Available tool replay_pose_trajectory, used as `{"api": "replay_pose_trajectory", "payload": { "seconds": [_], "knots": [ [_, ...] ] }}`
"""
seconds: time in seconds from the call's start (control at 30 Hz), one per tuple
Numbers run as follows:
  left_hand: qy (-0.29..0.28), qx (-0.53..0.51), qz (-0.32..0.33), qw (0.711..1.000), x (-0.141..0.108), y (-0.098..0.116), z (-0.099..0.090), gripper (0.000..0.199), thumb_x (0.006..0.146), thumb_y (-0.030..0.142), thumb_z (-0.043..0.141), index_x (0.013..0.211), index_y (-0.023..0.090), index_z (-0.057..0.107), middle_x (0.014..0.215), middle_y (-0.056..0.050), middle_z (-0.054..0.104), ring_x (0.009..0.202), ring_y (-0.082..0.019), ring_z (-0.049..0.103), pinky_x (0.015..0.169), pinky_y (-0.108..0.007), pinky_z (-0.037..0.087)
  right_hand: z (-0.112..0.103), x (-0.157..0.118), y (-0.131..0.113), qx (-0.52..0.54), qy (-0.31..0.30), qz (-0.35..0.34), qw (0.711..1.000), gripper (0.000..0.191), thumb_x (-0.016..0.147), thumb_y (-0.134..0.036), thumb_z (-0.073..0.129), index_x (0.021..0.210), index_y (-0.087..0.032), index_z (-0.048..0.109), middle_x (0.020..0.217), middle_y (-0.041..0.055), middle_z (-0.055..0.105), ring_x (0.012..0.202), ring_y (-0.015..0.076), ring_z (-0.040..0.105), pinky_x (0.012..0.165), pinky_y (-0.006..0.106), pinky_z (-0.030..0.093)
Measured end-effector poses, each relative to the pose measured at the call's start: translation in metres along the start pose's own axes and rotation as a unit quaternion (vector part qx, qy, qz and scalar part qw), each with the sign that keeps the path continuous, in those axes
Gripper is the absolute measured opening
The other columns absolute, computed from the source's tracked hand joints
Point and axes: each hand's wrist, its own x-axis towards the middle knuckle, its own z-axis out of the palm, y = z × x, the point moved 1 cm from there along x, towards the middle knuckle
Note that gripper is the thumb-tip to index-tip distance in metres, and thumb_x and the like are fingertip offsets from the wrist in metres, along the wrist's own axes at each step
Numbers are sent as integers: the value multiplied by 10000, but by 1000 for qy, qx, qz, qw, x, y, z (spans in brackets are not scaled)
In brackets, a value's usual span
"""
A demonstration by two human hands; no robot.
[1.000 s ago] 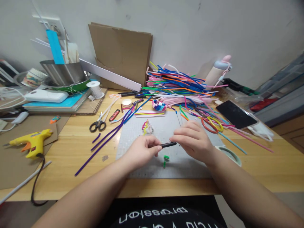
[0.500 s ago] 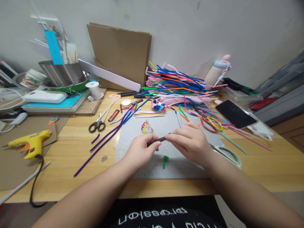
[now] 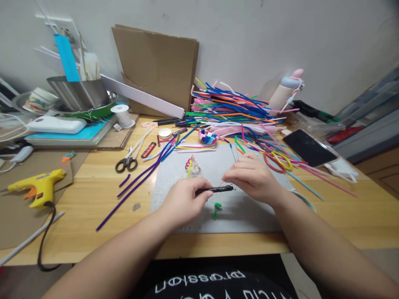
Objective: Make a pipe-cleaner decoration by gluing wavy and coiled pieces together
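Note:
My left hand (image 3: 190, 198) is closed round a black pen (image 3: 222, 189), which points right over the grey cutting mat (image 3: 193, 222). Just above the pen's right end, my right hand (image 3: 251, 176) pinches a thin reddish strand (image 3: 222, 182), perhaps wire, that runs down to the pen. Below the pen lies a small bent green piece (image 3: 217, 207) of pipe cleaner. Behind my left hand sits a small pink, yellow and white pipe-cleaner shape (image 3: 192, 166). A pair of pale-handled scissors (image 3: 307, 200) is partly hidden by my right forearm.
A heap of coloured pipe cleaners (image 3: 230, 104) fills the back middle. Purple pipe cleaners (image 3: 131, 195) and black-handled scissors (image 3: 126, 164) lie left, with a yellow glue gun (image 3: 40, 187) farther out. Right are red-and-yellow-handled scissors (image 3: 280, 161) and a phone (image 3: 310, 147).
My right hand has moved off the pen, slightly up and right, uncovering its right end. The thin strand now shows between fingers and pen. My left hand still holds the pen.

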Motion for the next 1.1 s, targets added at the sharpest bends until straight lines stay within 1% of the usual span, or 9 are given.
{"api": "replay_pose_trajectory", "payload": {
  "seconds": [0.13, 0.3, 0.4, 0.53, 0.6, 0.7, 0.77, 0.93, 1.1],
  "knots": [
    [-10, -66, 9, 998, -1, 5, -4, 125, 819, 241, 556, 810, 179, 664, 715, -8, 652, 694, -161, 570, 668, -278, 405, 6, -1, 6, 71, -6, 33, 997, 74, 890, -189, 578, 865, -201, 647, 732, 1, 690, 680, 129, 586, 704, 316, 322],
    [-13, -136, -3, 991, 0, 8, -6, 112, 798, 228, 568, 747, 167, 647, 662, 2, 624, 674, -149, 558, 671, -272, 405, 14, -3, 6, 122, -3, 57, 991, 75, 893, -186, 574, 876, -198, 646, 763, 7, 704, 684, 130, 596, 717, 315, 340],
    [-28, -181, -20, 983, 1, 7, -6, 108, 775, 235, 579, 720, 162, 637, 637, 7, 611, 650, -141, 549, 658, -270, 402, 16, -3, 6, 135, 21, 58, 989, 76, 896, -184, 570, 870, -201, 640, 748, -5, 699, 662, 123, 595, 714, 313, 341],
    [-63, -250, -52, 965, 2, 5, -3, 109, 738, 256, 601, 727, 150, 625, 612, 11, 594, 616, -133, 535, 643, -270, 402, 17, -4, 5, 132, 54, 51, 988, 89, 904, -176, 547, 881, -208, 627, 734, -1, 680, 651, 132, 585, 746, 340, 333],
    [-80, -268, -57, 958, 2, 4, -2, 112, 731, 256, 604, 722, 146, 620, 610, 10, 590, 609, -129, 530, 642, -269, 402, 18, -4, 4, 128, 57, 48, 989, 98, 908, -172, 534, 886, -210, 622, 731, 3, 673, 651, 138, 579, 756, 352, 328],
    [-95, -274, -48, 956, 2, 4, -2, 106, 732, 248, 607, 720, 144, 621, 613, 11, 585, 607, -124, 524, 635, -263, 399, 19, -3, 3, 131, 44, 45, 989, 106, 913, -176, 521, 884, -211, 617, 723, -1, 667, 654, 140, 582, 739, 346, 326],
    [-87, -277, -36, 956, 1, 5, -4, 102, 735, 247, 610, 725, 146, 623, 617, 12, 587, 611, -123, 525, 634, -261, 398, 20, -3, 4, 137, 39, 48, 989, 104, 914, -183, 523, 881, -213, 617, 717, -6, 664, 653, 138, 585, 727, 339, 328],
    [-31, -283, -9, 959, 2, 4, -7, 103, 748, 247, 614, 740, 145, 625, 612, 17, 589, 607, -115, 519, 624, -250, 388, 21, -3, 4, 151, 46, 62, 986, 126, 913, -180, 510, 861, -209, 621, 699, -5, 656, 624, 132, 570, 712, 332, 342],
    [55, -276, 12, 960, 3, 1, -7, 108, 769, 253, 611, 774, 147, 634, 626, 16, 596, 622, -117, 525, 628, -249, 391, 22, 1, -10, 126, 45, 67, 989, 94, 881, -151, 551, 840, -187, 628, 622, -11, 606, 574, 121, 514, 618, 279, 364]
  ]
}}
